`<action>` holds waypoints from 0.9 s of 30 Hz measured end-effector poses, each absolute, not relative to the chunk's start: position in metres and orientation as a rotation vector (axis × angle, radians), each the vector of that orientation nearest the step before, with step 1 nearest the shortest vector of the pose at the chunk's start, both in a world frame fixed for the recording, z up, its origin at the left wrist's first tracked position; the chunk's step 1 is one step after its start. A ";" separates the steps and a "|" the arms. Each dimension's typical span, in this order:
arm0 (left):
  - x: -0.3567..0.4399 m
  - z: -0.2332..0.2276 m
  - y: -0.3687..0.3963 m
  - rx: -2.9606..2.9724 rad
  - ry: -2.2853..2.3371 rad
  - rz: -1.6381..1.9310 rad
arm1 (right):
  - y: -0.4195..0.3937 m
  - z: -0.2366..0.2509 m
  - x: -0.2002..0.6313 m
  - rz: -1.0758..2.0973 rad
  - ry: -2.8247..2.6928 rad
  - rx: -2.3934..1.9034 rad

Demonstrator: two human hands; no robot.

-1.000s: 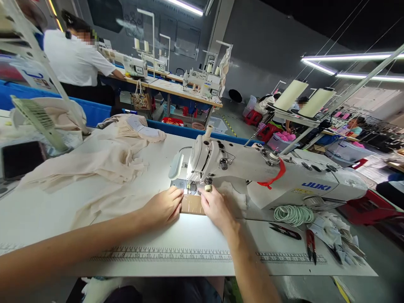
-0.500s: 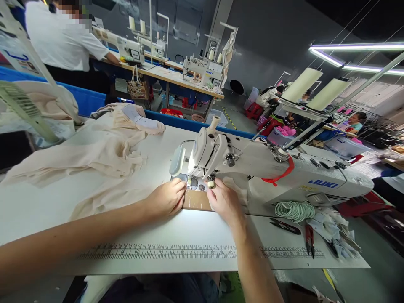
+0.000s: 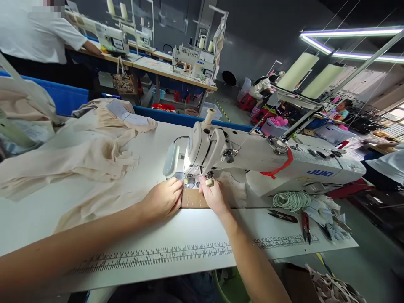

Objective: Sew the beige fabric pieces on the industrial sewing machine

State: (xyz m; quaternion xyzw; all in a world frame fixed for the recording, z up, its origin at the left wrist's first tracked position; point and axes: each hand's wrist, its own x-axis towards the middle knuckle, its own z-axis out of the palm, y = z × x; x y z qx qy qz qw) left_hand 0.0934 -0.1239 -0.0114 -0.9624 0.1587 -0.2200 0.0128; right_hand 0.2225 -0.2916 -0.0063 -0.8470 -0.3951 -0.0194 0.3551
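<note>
"Grey wall (image 3: 249, 42) at the back, white tabletop (image 3: 176, 235) in front. What are the fingers doing?"

"Both hands work low at the needle end of the white, long-armed sewing machine with blue JUKI lettering (image 3: 246, 153). Fingers of the left hand (image 3: 162, 198) are curled close together; thumb and fingers of the right hand (image 3: 214, 198) are bent, their tips partly hidden by the machine's cream knob (image 3: 209, 182). Whether either pinches cloth, I cannot tell."

"How does the machine look?"

"Smooth and rounded, brightly lit at the needle, with a red ribbon (image 3: 279, 166) tied round its arm. Before the needle is a flat brown panel (image 3: 193, 200) with short white marks."

"Where are these from the fingers?"

"The needle end is just beyond the fingertips, between the hands. The panel lies nearer the wearer, one hand at each end."

"And which way do they point?"

"The machine's head points left, its long axis running rightward from there. The panel's long axis also runs left to right."

"Farther out?"

"Thin beige cloth (image 3: 94, 155) is heaped left of the machine. Before its right end are a coil of pale green cord (image 3: 292, 201) and red-handled thread snips (image 3: 305, 227)."
</note>
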 end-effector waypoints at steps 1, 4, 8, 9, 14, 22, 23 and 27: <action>0.094 -0.012 -0.124 -2.989 0.497 -0.690 | -0.292 -0.006 0.222 -0.035 -1.004 -2.181; 0.095 -0.014 -0.123 -2.986 0.486 -0.694 | -0.297 -0.002 0.221 -0.041 -0.981 -2.187; 0.098 -0.014 -0.120 -3.018 0.462 -0.650 | -0.303 0.001 0.219 -0.071 -1.000 -2.200; 0.099 -0.014 -0.120 -3.026 0.453 -0.628 | -0.302 0.000 0.219 -0.070 -1.006 -2.197; 0.101 -0.012 -0.119 -3.071 0.375 -0.521 | -0.295 -0.006 0.223 -0.115 -0.996 -2.205; 0.102 0.003 -0.112 -3.348 0.209 -0.400 | -0.306 -0.004 0.223 -0.330 -1.102 -2.237; 0.101 0.009 -0.107 -3.405 0.071 -0.355 | -0.307 -0.001 0.220 -0.355 -1.155 -2.231; 0.090 0.031 -0.080 -3.373 -0.469 -0.230 | -0.298 0.013 0.196 -0.328 -1.464 -2.143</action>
